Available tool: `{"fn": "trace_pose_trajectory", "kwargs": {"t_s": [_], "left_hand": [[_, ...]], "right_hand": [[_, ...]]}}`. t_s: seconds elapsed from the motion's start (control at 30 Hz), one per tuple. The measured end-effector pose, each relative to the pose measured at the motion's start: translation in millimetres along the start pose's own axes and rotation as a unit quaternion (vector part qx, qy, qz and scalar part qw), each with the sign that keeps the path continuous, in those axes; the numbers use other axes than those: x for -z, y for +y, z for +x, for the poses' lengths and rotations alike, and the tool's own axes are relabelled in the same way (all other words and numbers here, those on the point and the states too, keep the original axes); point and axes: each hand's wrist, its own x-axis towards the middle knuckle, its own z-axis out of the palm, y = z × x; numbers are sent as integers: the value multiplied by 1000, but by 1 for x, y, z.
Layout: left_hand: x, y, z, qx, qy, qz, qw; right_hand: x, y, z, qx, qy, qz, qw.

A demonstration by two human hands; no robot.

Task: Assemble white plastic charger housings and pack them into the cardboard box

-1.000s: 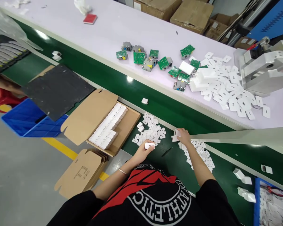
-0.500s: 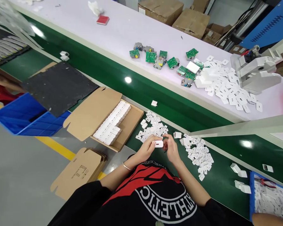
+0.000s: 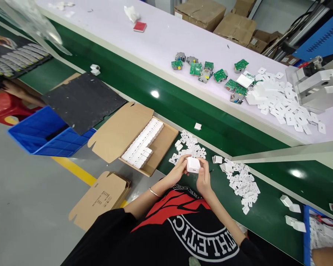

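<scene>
Both my hands meet over the green belt [image 3: 211,199] just in front of my chest. My left hand [image 3: 179,170] and my right hand [image 3: 203,176] pinch the same small white charger block [image 3: 193,165] from either side, fingers closed on it. Two heaps of small white plastic tabs lie on the belt: one pile [image 3: 191,147] just beyond my left hand, another pile [image 3: 241,181] to the right of my right hand. An open cardboard box [image 3: 161,147] to the left holds rows of white charger blocks [image 3: 143,144].
The white bench [image 3: 166,40] beyond the belt carries green circuit boards [image 3: 211,74], more white tabs [image 3: 288,107] and a grey press [image 3: 319,87]. Blue bins [image 3: 41,131], a black sheet [image 3: 83,101] and flat cartons [image 3: 100,199] lie left. Another person's hand [image 3: 326,256] shows bottom right.
My right hand came back from the right-hand tab pile and joined the left hand. The white block is now held between both hands and turned flat side up.
</scene>
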Motion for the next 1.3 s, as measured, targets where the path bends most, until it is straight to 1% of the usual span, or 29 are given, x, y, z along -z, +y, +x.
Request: {"fn": "trace_pose_trajectory", "kwargs": {"t_s": [0.07,0.13,0.23,0.3,0.33,0.4,0.43,0.47,0.5,0.53,0.6,0.67,0.73,0.77,0.9,0.97,1.07,1.13,1.2,1.3], "left_hand": [[-1,-3,2,37,-16,-94,995],[-1,-2,3,49,-33,-164,985],[3,-1,9,60,-41,-201,977],[15,-3,18,56,-44,-172,982],[23,-5,24,45,-41,-134,989],[47,-9,36,6,-7,1,1000],[62,-10,42,-17,29,101,994],[78,-11,48,-35,76,209,974],[96,-11,53,-41,125,312,941],[113,-12,57,-37,170,393,903],[146,-13,63,-17,223,474,851],[173,-16,65,9,237,569,788],[195,-21,66,36,230,656,718],[203,-24,66,48,225,682,694],[225,-36,63,88,232,705,664],[232,-40,61,103,243,712,651],[241,-46,58,111,258,726,628],[246,-50,58,111,261,741,609],[249,-54,57,112,262,749,598],[247,-52,55,113,271,742,603]], "right_hand": [[-3,2,4,5,-12,-1,1000],[-2,3,8,0,-29,-21,999],[1,4,14,-25,-42,-59,997],[3,7,18,-56,-58,-71,994],[4,11,20,-74,-67,-75,992],[6,23,24,-115,-75,-77,988],[8,31,26,-135,-71,-76,985],[10,40,28,-155,-60,-77,983],[12,50,31,-172,-45,-79,981],[15,60,33,-186,-28,-82,979],[22,79,40,-208,-2,-92,974],[30,97,46,-220,8,-101,970],[38,112,53,-232,9,-112,966],[42,120,58,-239,9,-120,964],[62,152,83,-272,12,-177,946],[74,169,103,-292,20,-223,930],[96,193,143,-316,25,-299,900],[109,205,171,-324,14,-346,880],[119,215,195,-328,-10,-382,864],[128,226,218,-326,-52,-415,848]]}}
